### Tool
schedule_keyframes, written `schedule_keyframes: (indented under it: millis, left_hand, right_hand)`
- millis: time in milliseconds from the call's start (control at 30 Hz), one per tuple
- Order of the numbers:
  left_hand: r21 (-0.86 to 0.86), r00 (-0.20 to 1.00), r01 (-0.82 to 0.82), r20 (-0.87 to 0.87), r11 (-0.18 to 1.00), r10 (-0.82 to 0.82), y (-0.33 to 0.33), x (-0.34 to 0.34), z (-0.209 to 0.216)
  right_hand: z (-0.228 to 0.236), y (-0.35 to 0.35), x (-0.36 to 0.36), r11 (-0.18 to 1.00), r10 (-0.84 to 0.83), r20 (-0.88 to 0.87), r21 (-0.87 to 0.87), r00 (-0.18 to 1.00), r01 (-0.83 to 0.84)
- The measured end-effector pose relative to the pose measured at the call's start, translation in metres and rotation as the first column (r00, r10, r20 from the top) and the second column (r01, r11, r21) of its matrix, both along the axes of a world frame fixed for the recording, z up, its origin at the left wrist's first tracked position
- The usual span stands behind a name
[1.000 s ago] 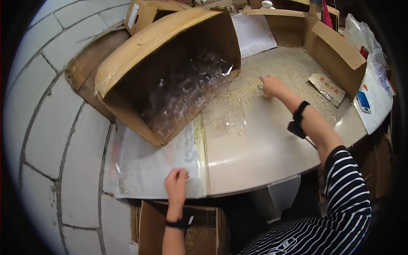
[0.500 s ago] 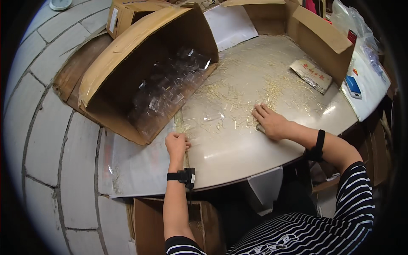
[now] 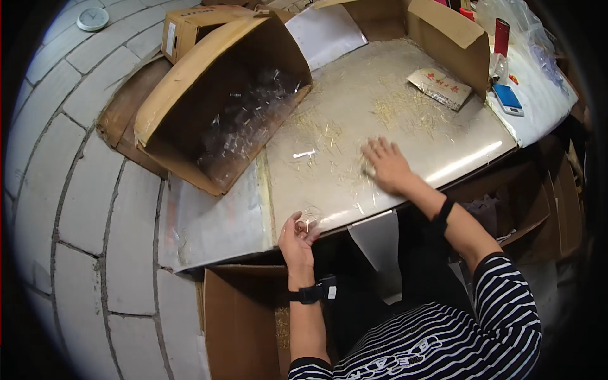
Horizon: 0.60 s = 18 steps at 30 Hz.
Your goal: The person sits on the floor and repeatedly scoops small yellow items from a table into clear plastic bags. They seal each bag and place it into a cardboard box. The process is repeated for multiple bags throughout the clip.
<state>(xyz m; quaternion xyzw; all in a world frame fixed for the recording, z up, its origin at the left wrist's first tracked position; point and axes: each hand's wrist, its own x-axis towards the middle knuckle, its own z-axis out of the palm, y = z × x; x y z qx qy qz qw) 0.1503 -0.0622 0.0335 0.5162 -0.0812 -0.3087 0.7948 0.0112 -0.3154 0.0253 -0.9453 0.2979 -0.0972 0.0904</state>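
My right hand (image 3: 386, 166) lies palm down on the pale tabletop (image 3: 354, 82), its fingers stretched and spread. Thin gold-coloured slivers (image 3: 326, 134), like small pins or strips, are scattered around and beyond it. At the table's front edge my left hand (image 3: 297, 244) is turned up and cupped, thumb and fingers apart. Small shiny bits show beside its fingertips; whether any rest in the palm I cannot tell. A large cardboard box (image 3: 218, 41) lies on its side to the left, with many small clear plastic pieces (image 3: 244, 120) inside.
Below the table edge stands an open cardboard box (image 3: 237, 316) with gold bits at its bottom. A printed card (image 3: 440, 88), a blue-topped device (image 3: 508, 99) and a red cylinder (image 3: 501, 37) are at the right. Cardboard walls (image 3: 446, 41) border the back. A round clock (image 3: 92, 19) lies far left.
My left hand has come toward the front edge and turned from closed to cupped. My right hand has slid nearer to me and spread its fingers. The whole view has shifted.
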Motion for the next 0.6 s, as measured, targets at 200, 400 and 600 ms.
schedule_keyframes:
  millis: [200,400,600]
  left_hand:
    - [0.042,0.981,0.155,-0.123,0.987,-0.148,0.078,-0.073,-0.015]
    - [0.297,0.844,0.486,-0.401,0.822,-0.355,0.086,-0.104,-0.107]
    - [0.019,0.682,0.639,-0.478,0.769,-0.554,0.025,-0.136,-0.134]
  right_hand:
    - [0.008,-0.007,-0.026,0.933,0.206,0.217,0.251,0.954,-0.259]
    - [0.001,0.011,0.006,0.972,0.029,0.361,0.208,0.932,-0.111]
    - [-0.016,0.100,0.001,0.986,0.163,0.259,-0.089,0.952,-0.144]
